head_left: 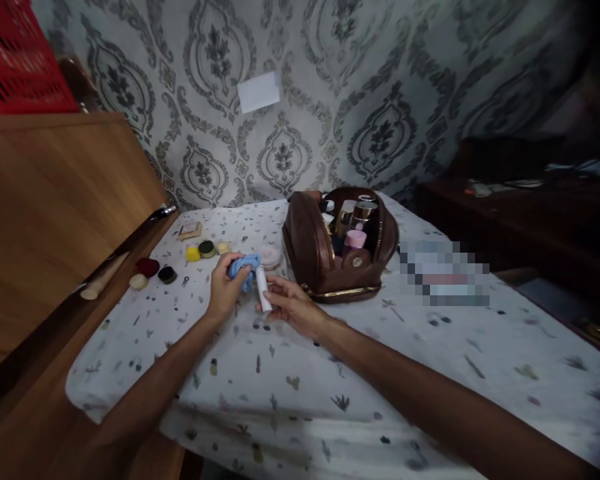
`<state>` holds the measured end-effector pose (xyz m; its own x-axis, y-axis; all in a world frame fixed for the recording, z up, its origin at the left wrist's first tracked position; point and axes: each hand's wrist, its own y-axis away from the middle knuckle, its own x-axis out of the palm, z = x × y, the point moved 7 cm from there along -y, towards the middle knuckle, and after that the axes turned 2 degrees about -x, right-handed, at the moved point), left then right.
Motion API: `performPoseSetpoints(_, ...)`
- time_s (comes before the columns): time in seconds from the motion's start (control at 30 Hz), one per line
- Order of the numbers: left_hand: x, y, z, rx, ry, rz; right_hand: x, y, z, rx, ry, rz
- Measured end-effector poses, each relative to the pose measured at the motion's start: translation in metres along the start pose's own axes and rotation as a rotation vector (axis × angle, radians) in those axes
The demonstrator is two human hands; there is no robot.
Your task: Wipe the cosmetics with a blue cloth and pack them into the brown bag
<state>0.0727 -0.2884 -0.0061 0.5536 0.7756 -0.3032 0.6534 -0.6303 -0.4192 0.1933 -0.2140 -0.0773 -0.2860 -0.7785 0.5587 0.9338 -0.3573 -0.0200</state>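
My left hand (225, 288) is closed around a crumpled blue cloth (243, 266), which presses against the top of a white tube (263, 291). My right hand (293, 303) grips that tube near its lower end, fingers curled round it. Both hands hover just above a white patterned tablecloth (360, 360). Right behind them stands an open brown cosmetic bag (313, 250) with bottles and a pink-capped jar (355, 239) inside.
Small pots and lids lie to the left: a yellow one (193, 254), a dark green one (207, 249), a dark red one (147, 267), a black one (167, 274). A compact (191, 231) sits farther back. A wooden cabinet (45, 220) flanks the left edge; a round clear jar (271, 257) sits by the bag.
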Motion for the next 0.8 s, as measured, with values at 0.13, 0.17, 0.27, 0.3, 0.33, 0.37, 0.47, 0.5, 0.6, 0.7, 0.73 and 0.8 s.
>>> performPoseSetpoints(0.13, 0.008, 0.007, -0.01, 0.144, -0.085, 0.055, -0.003, -0.002, 0.001, -0.025, 0.004, 0.009)
performPoseSetpoints(0.17, 0.011, 0.008, -0.011, 0.169, -0.091, 0.079, -0.004, -0.002, 0.001, -0.029, 0.001, 0.007)
performPoseSetpoints(0.27, 0.015, 0.01, -0.013, 0.213, -0.084, 0.14, -0.007, -0.004, 0.001, -0.033, -0.029, -0.017)
performPoseSetpoints(0.3, 0.016, 0.01, -0.013, 0.213, -0.08, 0.158, -0.008, -0.004, 0.001, -0.031, -0.042, -0.032)
performPoseSetpoints(0.33, 0.016, 0.011, -0.013, 0.208, -0.077, 0.177, -0.009, -0.005, 0.001, -0.028, -0.055, -0.048)
performPoseSetpoints(0.37, 0.017, 0.011, -0.013, 0.202, -0.073, 0.199, -0.01, -0.005, 0.002, -0.024, -0.066, -0.064)
performPoseSetpoints(0.47, 0.02, 0.013, -0.017, 0.199, -0.054, 0.276, -0.014, -0.006, 0.004, -0.029, -0.086, -0.101)
performPoseSetpoints(0.5, 0.021, 0.014, -0.018, 0.205, -0.046, 0.299, -0.015, -0.006, 0.005, -0.039, -0.091, -0.111)
performPoseSetpoints(0.6, 0.026, 0.017, -0.02, 0.229, -0.014, 0.372, -0.018, -0.007, 0.007, -0.066, -0.113, -0.155)
performPoseSetpoints(0.7, 0.032, 0.02, -0.02, 0.263, 0.012, 0.475, -0.02, -0.009, 0.006, -0.079, -0.136, -0.191)
performPoseSetpoints(0.73, 0.034, 0.022, -0.02, 0.274, 0.019, 0.51, -0.02, -0.009, 0.006, -0.085, -0.137, -0.192)
performPoseSetpoints(0.8, 0.037, 0.023, -0.02, 0.293, 0.04, 0.566, -0.018, -0.01, 0.007, -0.103, -0.133, -0.182)
